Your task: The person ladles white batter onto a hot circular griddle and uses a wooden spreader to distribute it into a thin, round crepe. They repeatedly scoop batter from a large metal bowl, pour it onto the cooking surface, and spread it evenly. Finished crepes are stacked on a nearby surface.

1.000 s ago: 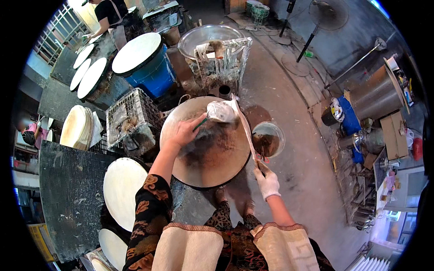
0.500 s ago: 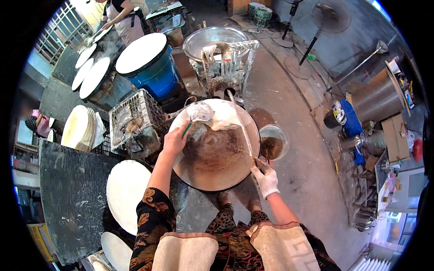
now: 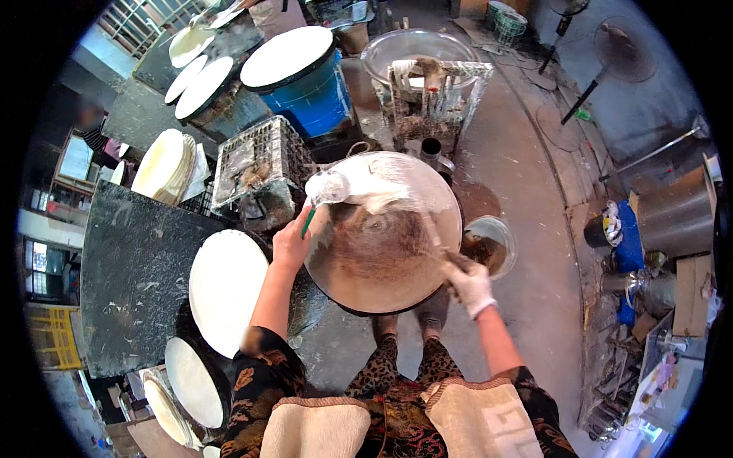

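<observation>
In front of me lies a large round griddle (image 3: 366, 263), its near part brown and its far part under white batter (image 3: 385, 175). My left hand (image 3: 292, 243) is closed round the green handle of a ladle (image 3: 328, 188). The ladle's pale, batter-coated bowl is over the griddle's far left edge. On my right hand (image 3: 467, 284) is a white glove with dark-stained fingers. That hand grips a long, pale stick (image 3: 433, 229), smeared by motion, whose far end reaches toward the batter.
Left stands a dark board (image 3: 137, 275) beside white rounds (image 3: 227, 294). A dirty crate (image 3: 256, 172), a blue barrel (image 3: 313, 99) and a metal basin (image 3: 416, 53) are beyond the griddle. Right of it sits a clear tub (image 3: 490, 244). Another person's apron (image 3: 276, 17) shows far left.
My view has shifted, so most surroundings appear farther right. The ladle has moved left to the griddle's edge. The stick has shifted over the griddle, and the batter's outline has changed.
</observation>
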The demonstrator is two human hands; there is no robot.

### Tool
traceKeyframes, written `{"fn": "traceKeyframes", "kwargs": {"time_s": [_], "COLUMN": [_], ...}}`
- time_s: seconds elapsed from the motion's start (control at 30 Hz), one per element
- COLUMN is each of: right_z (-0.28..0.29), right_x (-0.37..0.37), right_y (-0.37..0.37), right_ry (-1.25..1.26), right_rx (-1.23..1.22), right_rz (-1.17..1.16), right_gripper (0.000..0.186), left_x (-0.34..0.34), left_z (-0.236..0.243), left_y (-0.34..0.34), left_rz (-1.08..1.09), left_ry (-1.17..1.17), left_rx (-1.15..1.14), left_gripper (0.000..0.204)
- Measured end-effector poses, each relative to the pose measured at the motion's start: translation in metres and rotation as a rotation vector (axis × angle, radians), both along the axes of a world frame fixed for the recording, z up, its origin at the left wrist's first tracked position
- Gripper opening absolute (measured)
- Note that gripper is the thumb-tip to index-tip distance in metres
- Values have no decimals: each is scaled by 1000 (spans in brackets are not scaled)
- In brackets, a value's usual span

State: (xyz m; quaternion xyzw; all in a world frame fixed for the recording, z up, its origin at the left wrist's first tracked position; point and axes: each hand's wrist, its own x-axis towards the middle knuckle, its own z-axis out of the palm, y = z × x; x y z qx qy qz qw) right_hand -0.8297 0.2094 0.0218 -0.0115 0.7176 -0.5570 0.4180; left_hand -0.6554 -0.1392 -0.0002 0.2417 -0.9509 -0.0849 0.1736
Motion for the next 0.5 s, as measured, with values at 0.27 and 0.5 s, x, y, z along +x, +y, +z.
{"fn": "traceKeyframes", "kwargs": {"time_s": [0.27,0.5], "right_z": [5,15], "right_x": [34,-82], "right_y": [-53,-5], "right_ry": [31,42], "right_rx": [141,48], "right_rz": [388,293], "right_gripper": [49,47], "left_x": [11,49], "left_z": [-10,-4], "left_y": [31,63], "left_rz": [99,214], "left_ry": [30,41], "left_rx": [26,65], "left_gripper": [61,64]}}
